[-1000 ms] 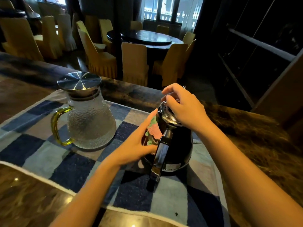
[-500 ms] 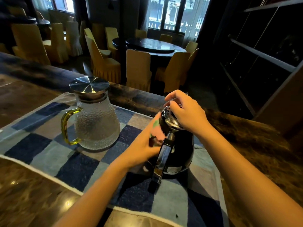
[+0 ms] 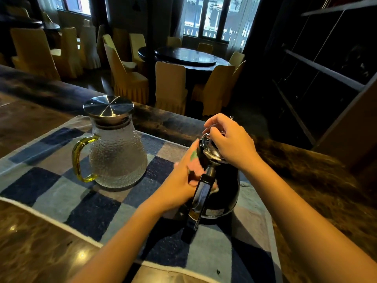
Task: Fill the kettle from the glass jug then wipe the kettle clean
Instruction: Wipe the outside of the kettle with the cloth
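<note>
dim, window-backlit, wide-angle edge warp

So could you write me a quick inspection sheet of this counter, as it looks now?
Surface: dark marbled counter under a blue checked mat.
Job's things: glass jug, lid on, upright; black kettle upright beside it; pink cloth against the kettle.
Clutter: nothing seen.
Grippers: left hand presses the cloth to the kettle's side; right hand grips the kettle's top.
Cables: nothing seen.
Surroundings: dim dining room, round table, covered chairs.

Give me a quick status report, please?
Left hand presses pink cloth to kettle side. Right hand steadies lid. Glass jug stands clear.
</note>
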A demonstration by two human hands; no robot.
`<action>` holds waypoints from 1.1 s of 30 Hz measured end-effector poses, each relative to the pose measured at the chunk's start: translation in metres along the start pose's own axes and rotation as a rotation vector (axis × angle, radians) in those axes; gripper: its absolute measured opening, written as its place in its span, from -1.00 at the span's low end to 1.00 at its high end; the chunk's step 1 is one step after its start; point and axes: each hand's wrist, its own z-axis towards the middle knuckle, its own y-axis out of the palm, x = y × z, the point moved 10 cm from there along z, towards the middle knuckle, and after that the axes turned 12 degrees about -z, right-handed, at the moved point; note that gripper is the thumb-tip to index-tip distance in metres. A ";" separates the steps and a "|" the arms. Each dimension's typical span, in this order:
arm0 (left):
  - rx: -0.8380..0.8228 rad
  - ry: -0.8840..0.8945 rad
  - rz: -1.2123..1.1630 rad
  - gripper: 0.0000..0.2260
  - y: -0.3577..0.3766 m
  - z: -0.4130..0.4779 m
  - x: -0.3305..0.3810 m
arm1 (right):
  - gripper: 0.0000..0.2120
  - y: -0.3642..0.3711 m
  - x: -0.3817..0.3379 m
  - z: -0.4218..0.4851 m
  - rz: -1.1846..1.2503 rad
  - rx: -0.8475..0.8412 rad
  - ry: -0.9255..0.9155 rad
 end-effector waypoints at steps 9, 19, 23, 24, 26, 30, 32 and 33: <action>-0.044 -0.049 0.185 -0.19 -0.012 -0.020 -0.038 | -0.86 0.001 0.002 0.000 0.011 0.011 -0.008; 0.015 0.002 -0.132 -0.54 -0.006 0.004 -0.009 | -0.84 -0.005 -0.002 -0.003 0.013 0.049 0.004; 0.115 -0.003 -0.309 -0.56 -0.012 0.002 -0.019 | -0.81 -0.008 0.000 -0.003 0.032 0.055 0.015; 0.168 -0.025 -0.289 -0.52 -0.015 -0.005 -0.029 | -0.81 -0.007 0.000 -0.002 0.033 0.050 0.013; 0.256 -0.107 -0.260 -0.45 -0.020 -0.017 -0.053 | -0.80 -0.004 0.000 -0.002 0.026 0.038 0.006; 0.169 -0.164 -0.467 -0.71 -0.008 0.010 -0.025 | -0.81 -0.006 -0.002 -0.001 0.015 0.039 -0.007; 0.154 -0.174 -0.489 -0.65 -0.012 0.039 -0.011 | -0.87 -0.007 -0.002 -0.001 0.032 0.052 -0.021; 0.121 -0.159 -0.480 -0.59 -0.012 0.050 -0.006 | -0.91 -0.007 -0.002 -0.001 0.052 0.061 -0.023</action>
